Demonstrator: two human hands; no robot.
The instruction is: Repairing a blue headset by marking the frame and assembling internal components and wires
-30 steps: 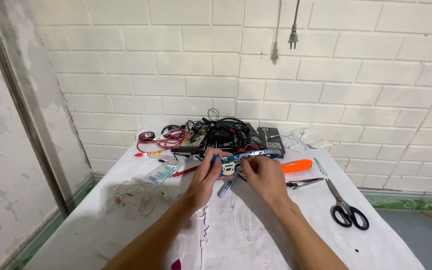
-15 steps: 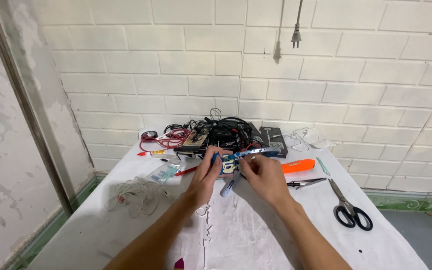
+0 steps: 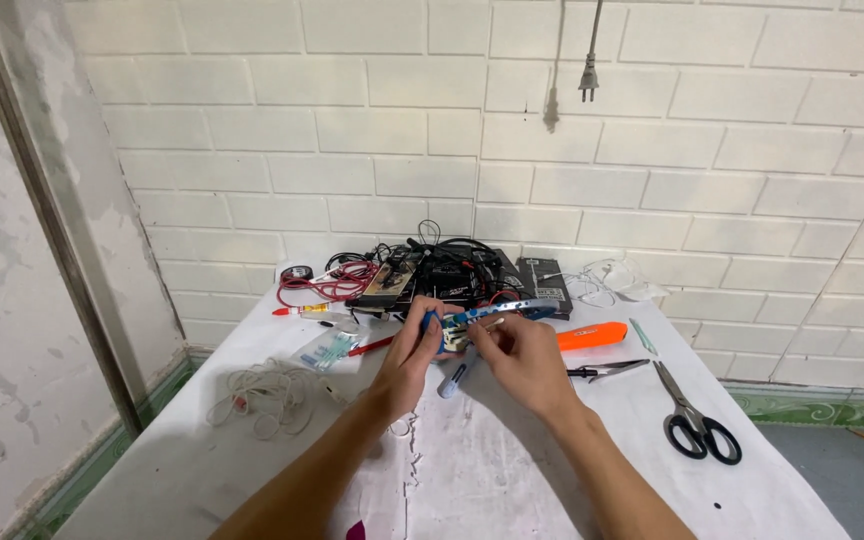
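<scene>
Both hands hold a small blue frame (image 3: pixel 497 312) with holes along its arm and a pale board at its centre, lifted a little above the white table (image 3: pixel 252 470). My left hand (image 3: pixel 407 355) grips its left end, fingers curled round it. My right hand (image 3: pixel 512 355) pinches the middle from the right side. A blue-tipped pen or tool (image 3: pixel 455 377) lies on the table just under the hands.
A pile of black and red cables and boxes (image 3: pixel 412 275) sits at the table's back by the brick wall. An orange knife (image 3: pixel 592 336), pliers (image 3: pixel 607 371) and black scissors (image 3: pixel 697 428) lie right. A coil of white cord (image 3: pixel 262 398) lies left.
The hands and the blue frame stay in about the same place; only the fingers have shifted slightly on it.
</scene>
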